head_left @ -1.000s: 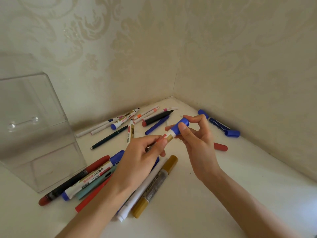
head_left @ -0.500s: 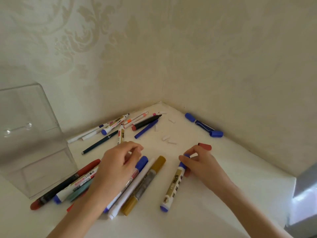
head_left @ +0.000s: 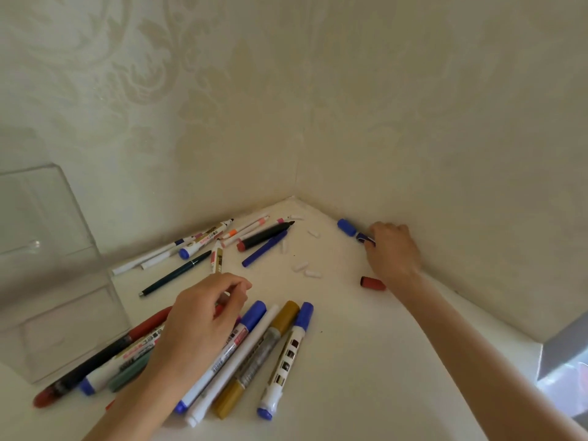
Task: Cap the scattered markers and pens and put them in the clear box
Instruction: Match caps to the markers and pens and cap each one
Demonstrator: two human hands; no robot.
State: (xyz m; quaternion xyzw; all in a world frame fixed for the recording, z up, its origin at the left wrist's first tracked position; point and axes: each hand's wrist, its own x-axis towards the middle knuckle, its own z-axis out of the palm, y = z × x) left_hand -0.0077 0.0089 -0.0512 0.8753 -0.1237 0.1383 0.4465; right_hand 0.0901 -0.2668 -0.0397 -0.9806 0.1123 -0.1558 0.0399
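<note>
My right hand (head_left: 393, 253) is by the right wall, its fingers closed around the dark blue marker (head_left: 348, 227) whose blue end sticks out to the left. My left hand (head_left: 203, 316) rests curled over the near pile of capped markers; whether it grips one is hidden. The blue-capped white marker (head_left: 286, 358) lies free beside a gold marker (head_left: 257, 354). A loose red cap (head_left: 372, 283) lies under my right wrist. The clear box (head_left: 47, 275) stands at the left, holding no pens.
More pens lie along the back wall, among them an uncapped black marker (head_left: 267, 236), a purple pen (head_left: 264, 248) and a dark green pen (head_left: 175, 277). Small white caps (head_left: 300, 267) are scattered mid-table. Walls meet at a corner; the table edge drops off at right.
My right hand capped the blue-capped white marker, laid it by the gold one, then reached right to the dark blue marker at the wall. My left hand lowered onto the pile.
</note>
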